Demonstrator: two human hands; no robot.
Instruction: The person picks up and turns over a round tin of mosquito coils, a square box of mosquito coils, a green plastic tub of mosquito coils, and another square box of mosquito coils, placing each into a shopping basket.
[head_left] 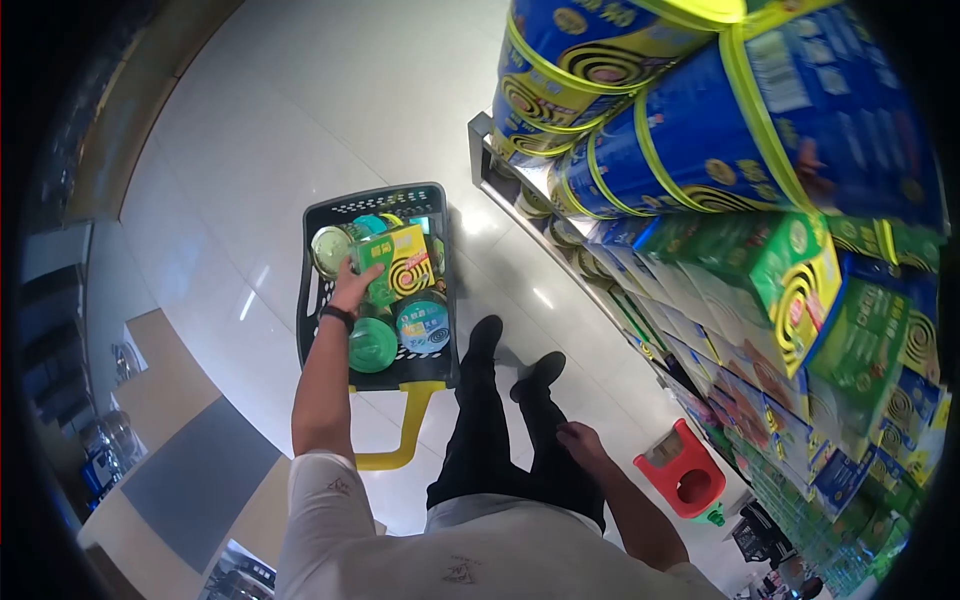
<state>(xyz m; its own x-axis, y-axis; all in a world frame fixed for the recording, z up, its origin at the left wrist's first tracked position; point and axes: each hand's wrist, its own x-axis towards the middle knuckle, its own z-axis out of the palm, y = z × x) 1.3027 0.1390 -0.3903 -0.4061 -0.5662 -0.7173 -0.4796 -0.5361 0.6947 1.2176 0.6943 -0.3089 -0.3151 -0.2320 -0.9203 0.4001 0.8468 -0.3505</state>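
Observation:
My left hand reaches into a dark shopping basket on the floor, its fingers closed on the left end of a green and yellow box with a black spiral print. Around the box lie a pale round-lidded container, a green round container and a light blue container. The basket's yellow handle is folded toward me. My right hand hangs beside my right thigh with fingers curled; whether it holds anything is hidden.
At right a shelf carries stacked blue and yellow tubs and green boxes. A red plastic item stands on the floor beside it. Another display with brown and grey surfaces is at the lower left.

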